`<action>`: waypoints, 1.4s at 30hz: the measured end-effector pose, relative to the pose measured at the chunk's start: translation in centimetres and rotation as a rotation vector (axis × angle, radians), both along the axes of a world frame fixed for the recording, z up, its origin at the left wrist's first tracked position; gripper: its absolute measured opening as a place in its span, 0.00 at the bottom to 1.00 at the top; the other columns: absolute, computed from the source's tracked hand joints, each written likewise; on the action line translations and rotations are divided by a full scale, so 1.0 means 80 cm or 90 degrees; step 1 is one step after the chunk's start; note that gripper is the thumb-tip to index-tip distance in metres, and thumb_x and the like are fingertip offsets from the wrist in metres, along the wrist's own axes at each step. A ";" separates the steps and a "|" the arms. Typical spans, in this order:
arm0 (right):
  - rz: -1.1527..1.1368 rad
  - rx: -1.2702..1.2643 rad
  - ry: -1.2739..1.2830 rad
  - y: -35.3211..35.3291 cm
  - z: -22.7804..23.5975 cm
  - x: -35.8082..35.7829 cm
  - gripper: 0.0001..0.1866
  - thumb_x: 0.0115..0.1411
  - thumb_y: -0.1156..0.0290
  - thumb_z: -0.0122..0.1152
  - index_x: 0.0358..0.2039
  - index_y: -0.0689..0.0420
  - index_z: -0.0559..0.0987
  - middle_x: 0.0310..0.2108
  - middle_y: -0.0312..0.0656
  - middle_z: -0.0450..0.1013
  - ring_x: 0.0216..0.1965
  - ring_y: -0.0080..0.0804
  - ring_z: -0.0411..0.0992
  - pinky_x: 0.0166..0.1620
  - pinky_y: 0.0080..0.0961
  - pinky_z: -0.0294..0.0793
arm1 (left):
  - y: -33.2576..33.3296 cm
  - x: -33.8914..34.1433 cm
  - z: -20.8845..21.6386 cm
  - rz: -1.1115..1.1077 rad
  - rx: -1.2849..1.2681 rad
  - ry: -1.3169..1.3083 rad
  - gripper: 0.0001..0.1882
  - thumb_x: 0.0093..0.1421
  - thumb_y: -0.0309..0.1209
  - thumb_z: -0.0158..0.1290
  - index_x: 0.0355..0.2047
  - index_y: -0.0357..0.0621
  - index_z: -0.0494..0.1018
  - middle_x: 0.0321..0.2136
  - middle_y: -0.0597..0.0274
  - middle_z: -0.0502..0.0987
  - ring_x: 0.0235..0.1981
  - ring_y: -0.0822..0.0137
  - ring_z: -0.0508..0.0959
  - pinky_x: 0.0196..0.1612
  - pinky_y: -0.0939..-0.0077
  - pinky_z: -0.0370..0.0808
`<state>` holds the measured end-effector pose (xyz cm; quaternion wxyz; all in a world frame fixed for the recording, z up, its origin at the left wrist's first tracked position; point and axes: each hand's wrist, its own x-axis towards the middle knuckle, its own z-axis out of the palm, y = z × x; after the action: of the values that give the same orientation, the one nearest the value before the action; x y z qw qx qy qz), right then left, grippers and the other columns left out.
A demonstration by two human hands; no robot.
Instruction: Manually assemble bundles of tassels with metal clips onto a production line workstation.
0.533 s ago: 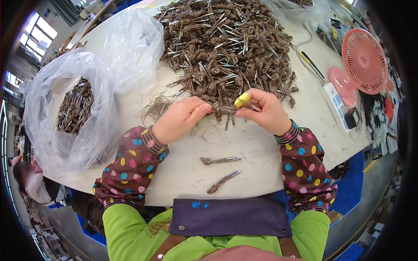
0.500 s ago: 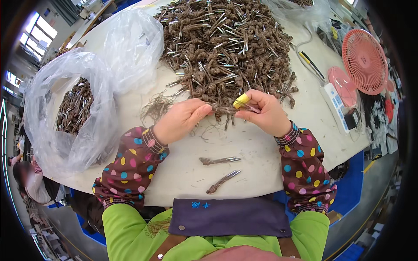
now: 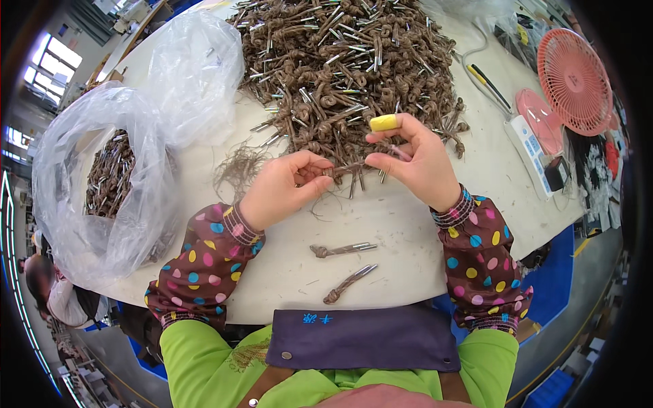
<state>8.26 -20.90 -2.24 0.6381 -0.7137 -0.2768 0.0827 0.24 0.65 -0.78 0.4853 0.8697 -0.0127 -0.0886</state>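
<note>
A big heap of knotted brown cords [image 3: 354, 75] with shiny metal tips covers the far middle of the table. At its near edge, my left hand [image 3: 289, 187] has curled fingers and a bent thumb closed at the end of a brown cord [image 3: 348, 168]; the grip itself is partly hidden. Just right of that cord, my right hand [image 3: 422, 163] is open, thumb and forefinger spread apart. Yellow tape [image 3: 383, 123] wraps the forefinger's tip. Closer to me lie two separate knotted cords, one nearly level [image 3: 342, 249] and one slanted [image 3: 349, 283].
A clear plastic bag [image 3: 58, 197] of similar cords stands at left, with another crumpled bag [image 3: 194, 78] behind it. Loose fibres [image 3: 239, 166] lie beside my left hand. On the right are a pink fan [image 3: 575, 81], a white power strip [image 3: 529, 156] and a yellow-black pen-like tool [image 3: 490, 88].
My right thumb and forefinger have parted from the cord stretched between my hands, and the forefinger has lifted. My left hand stays near the same place, its fingers more curled.
</note>
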 end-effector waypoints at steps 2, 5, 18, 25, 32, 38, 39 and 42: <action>-0.027 -0.054 -0.058 -0.003 0.009 -0.004 0.23 0.48 0.70 0.68 0.44 0.59 0.72 0.34 0.37 0.75 0.32 0.19 0.73 0.37 0.16 0.74 | -0.002 -0.003 -0.007 -0.001 0.051 -0.087 0.12 0.55 0.26 0.57 0.39 0.35 0.74 0.29 0.63 0.78 0.29 0.78 0.76 0.33 0.83 0.74; 0.001 -0.159 -0.089 0.017 0.016 -0.032 0.24 0.49 0.74 0.67 0.48 0.58 0.71 0.40 0.38 0.76 0.39 0.17 0.72 0.39 0.14 0.74 | -0.009 -0.005 -0.013 0.008 0.108 -0.219 0.13 0.51 0.27 0.60 0.37 0.37 0.75 0.27 0.59 0.78 0.27 0.73 0.78 0.32 0.81 0.75; -0.204 -0.119 -0.107 -0.014 -0.047 0.052 0.12 0.51 0.71 0.61 0.36 0.60 0.73 0.26 0.41 0.75 0.27 0.29 0.73 0.33 0.22 0.71 | 0.004 -0.006 0.004 0.060 -0.370 0.119 0.10 0.60 0.27 0.52 0.40 0.35 0.71 0.30 0.61 0.77 0.34 0.74 0.77 0.40 0.79 0.76; -0.095 0.144 0.034 0.002 0.001 0.006 0.23 0.53 0.75 0.64 0.47 0.64 0.68 0.39 0.42 0.75 0.37 0.20 0.72 0.40 0.14 0.70 | 0.017 0.003 -0.025 0.100 -0.725 0.220 0.12 0.62 0.34 0.50 0.41 0.39 0.70 0.36 0.63 0.74 0.37 0.76 0.74 0.44 0.76 0.75; 0.024 0.121 0.204 0.031 0.001 -0.017 0.18 0.53 0.76 0.65 0.43 0.65 0.72 0.34 0.38 0.75 0.34 0.15 0.71 0.39 0.12 0.70 | -0.002 -0.007 -0.018 -0.021 -0.527 0.258 0.13 0.64 0.32 0.48 0.47 0.40 0.68 0.37 0.65 0.75 0.37 0.75 0.74 0.46 0.77 0.72; -0.029 0.100 0.094 0.038 -0.002 -0.033 0.12 0.53 0.79 0.63 0.38 0.63 0.74 0.30 0.34 0.74 0.31 0.14 0.71 0.34 0.10 0.70 | -0.007 -0.006 -0.022 -0.035 -0.224 0.012 0.16 0.60 0.31 0.54 0.45 0.33 0.73 0.34 0.63 0.78 0.34 0.77 0.76 0.38 0.81 0.74; -0.048 0.087 0.061 0.038 -0.004 -0.035 0.11 0.53 0.78 0.63 0.38 0.62 0.74 0.30 0.34 0.74 0.31 0.13 0.71 0.34 0.10 0.69 | -0.010 -0.008 -0.023 0.004 -0.228 -0.014 0.14 0.58 0.31 0.55 0.42 0.34 0.74 0.32 0.62 0.79 0.32 0.76 0.77 0.37 0.81 0.74; -0.079 0.048 0.016 0.040 -0.008 -0.038 0.11 0.53 0.78 0.63 0.37 0.62 0.73 0.30 0.34 0.75 0.31 0.13 0.70 0.34 0.10 0.69 | -0.016 -0.010 -0.014 0.050 -0.126 -0.097 0.13 0.55 0.30 0.58 0.39 0.36 0.77 0.32 0.59 0.80 0.30 0.73 0.79 0.34 0.80 0.75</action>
<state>5.22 -17.69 -2.88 0.6716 -0.7041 -0.2269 0.0417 -0.54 -0.59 -1.94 0.5696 0.8216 -0.0240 -0.0019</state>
